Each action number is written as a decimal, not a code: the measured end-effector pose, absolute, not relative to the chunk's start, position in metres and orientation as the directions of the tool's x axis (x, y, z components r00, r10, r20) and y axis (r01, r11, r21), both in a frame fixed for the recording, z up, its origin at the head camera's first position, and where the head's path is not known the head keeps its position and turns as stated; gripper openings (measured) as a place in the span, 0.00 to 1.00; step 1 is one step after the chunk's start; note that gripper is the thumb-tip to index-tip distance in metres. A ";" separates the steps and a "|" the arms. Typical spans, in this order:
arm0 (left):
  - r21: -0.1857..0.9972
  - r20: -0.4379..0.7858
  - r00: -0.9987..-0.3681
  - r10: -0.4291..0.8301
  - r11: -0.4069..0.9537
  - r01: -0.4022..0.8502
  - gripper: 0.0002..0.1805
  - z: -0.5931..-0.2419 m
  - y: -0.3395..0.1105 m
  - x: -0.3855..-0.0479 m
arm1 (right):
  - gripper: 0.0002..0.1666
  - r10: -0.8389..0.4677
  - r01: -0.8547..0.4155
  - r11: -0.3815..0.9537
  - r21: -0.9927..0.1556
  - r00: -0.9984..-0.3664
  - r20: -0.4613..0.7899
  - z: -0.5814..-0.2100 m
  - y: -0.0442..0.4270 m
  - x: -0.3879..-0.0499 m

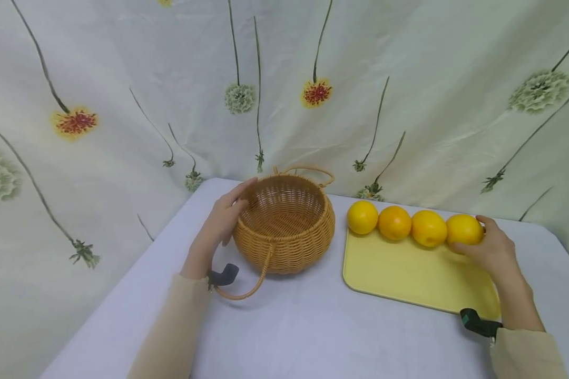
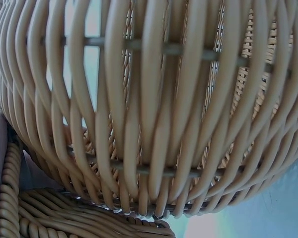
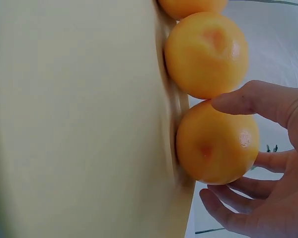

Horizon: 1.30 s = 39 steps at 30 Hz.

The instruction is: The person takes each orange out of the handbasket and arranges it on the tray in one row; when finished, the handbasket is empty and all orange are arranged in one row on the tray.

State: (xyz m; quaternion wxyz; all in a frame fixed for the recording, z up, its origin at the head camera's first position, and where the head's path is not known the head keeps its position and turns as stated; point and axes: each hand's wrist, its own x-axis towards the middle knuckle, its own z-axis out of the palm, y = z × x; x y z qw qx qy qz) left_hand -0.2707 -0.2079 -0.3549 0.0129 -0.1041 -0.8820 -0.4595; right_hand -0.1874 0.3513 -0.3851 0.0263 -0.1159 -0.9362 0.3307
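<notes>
A round wicker basket [image 1: 284,258] stands on the table, its woven inside showing. My left hand [image 1: 220,218] holds its left rim, with fingers over the edge; the left wrist view is filled by the basket's ribs [image 2: 154,99], and the fingers are hidden there. Several oranges sit in a row along the back edge of a yellow tray [image 1: 408,273]. At the row's right end, my right hand [image 1: 493,247] grips the last orange [image 3: 216,144], thumb on one side and fingers on the other. That orange touches its neighbour [image 3: 206,54] and still lies against the tray's rim.
One basket handle [image 1: 253,292] hangs down at the front left, beside my left wrist; another handle [image 1: 313,168] is at the back. A flower-printed cloth [image 1: 284,121] hangs behind the table. White cloth [image 1: 303,326] covers the tabletop.
</notes>
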 end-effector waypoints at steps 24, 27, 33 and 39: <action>0.800 0.138 -0.977 0.165 0.563 0.208 0.33 -0.356 -0.210 -0.271 | 0.39 0.423 0.145 0.669 -0.729 -0.881 0.213 -0.372 0.328 -0.190; 0.798 0.148 -0.975 0.167 0.562 0.217 0.33 -0.356 -0.210 -0.271 | 0.37 0.417 0.112 0.662 -0.741 -0.877 0.240 -0.373 0.329 -0.191; 0.798 0.141 -0.976 0.164 0.565 0.210 0.33 -0.356 -0.211 -0.272 | 0.36 0.430 0.118 0.645 -0.755 -0.873 0.230 -0.372 0.327 -0.193; 0.808 0.118 -0.981 0.153 0.560 0.185 0.33 -0.357 -0.211 -0.272 | 0.38 0.377 0.083 0.682 -0.727 -0.891 0.252 -0.372 0.328 -0.194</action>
